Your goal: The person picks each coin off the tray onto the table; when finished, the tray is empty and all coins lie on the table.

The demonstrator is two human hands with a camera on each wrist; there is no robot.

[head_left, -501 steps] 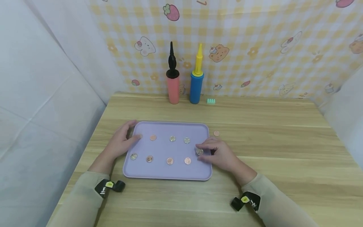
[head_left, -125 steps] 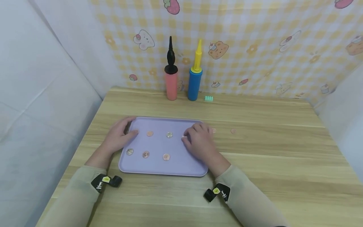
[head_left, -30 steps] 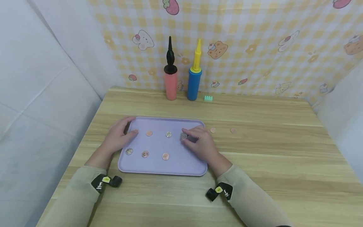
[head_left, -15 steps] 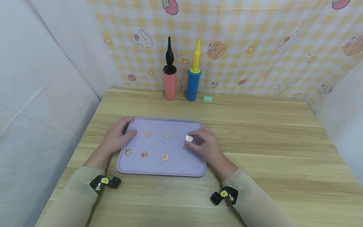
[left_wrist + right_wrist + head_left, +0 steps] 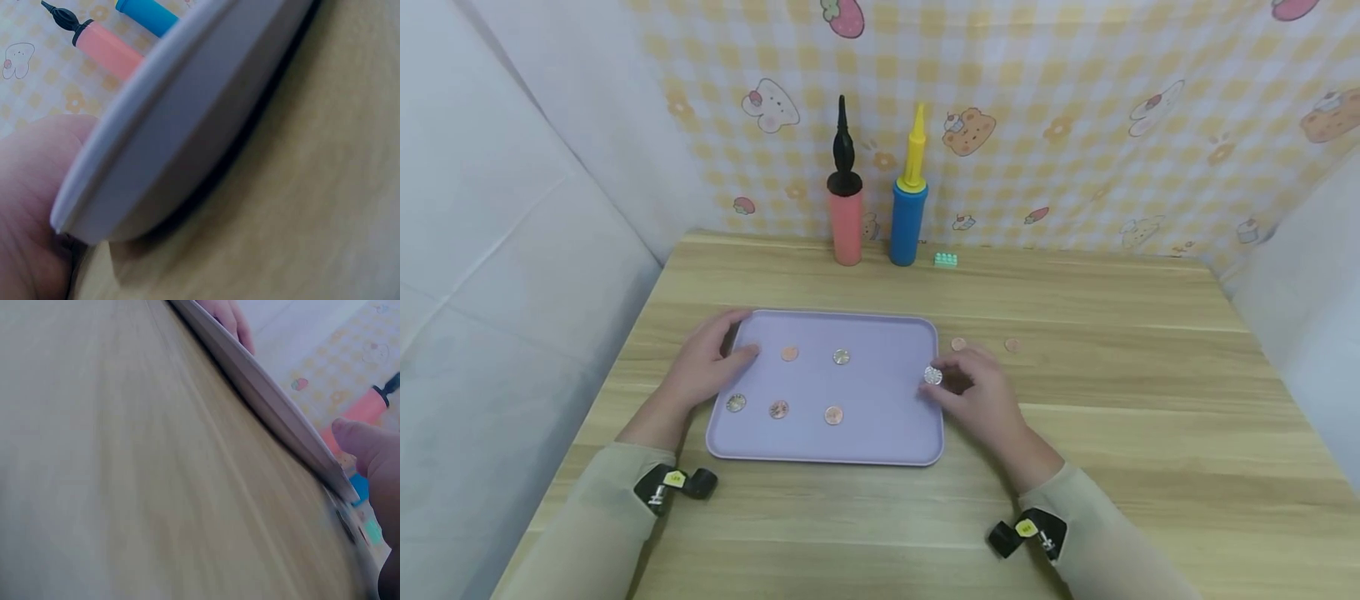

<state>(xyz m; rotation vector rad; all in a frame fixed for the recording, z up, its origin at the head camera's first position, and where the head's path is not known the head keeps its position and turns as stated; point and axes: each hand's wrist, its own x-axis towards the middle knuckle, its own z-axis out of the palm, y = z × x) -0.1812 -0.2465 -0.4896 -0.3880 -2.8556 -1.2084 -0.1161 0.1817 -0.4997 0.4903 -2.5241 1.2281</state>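
A purple tray (image 5: 880, 433) lies on the wooden table, with several coins on it, among them a copper coin (image 5: 833, 415) and a gold-toned coin (image 5: 841, 357). My right hand (image 5: 981, 396) pinches a silvery coin (image 5: 932, 376) between thumb and fingers over the tray's right edge. My left hand (image 5: 703, 362) rests at the tray's left edge, thumb on the rim and fingers spread along the outside. In the left wrist view the tray's side (image 5: 156, 144) hides most of that hand. The right wrist view shows the right thumb (image 5: 359, 437) above the tray's rim; the coin is out of sight there.
Two copper coins, one near the tray (image 5: 958, 343) and one farther right (image 5: 1012, 344), lie on the table. A pink pump (image 5: 847, 229), a blue pump (image 5: 907, 225) and a small mint-green brick (image 5: 945, 260) stand at the back, before a checked cloth (image 5: 1075, 83).
My right hand has lifted the silvery coin from the tray's upper right part and carried it rightward to the edge. Earlier, more coins lay on the tray's right side. The left hand stays at the rim.
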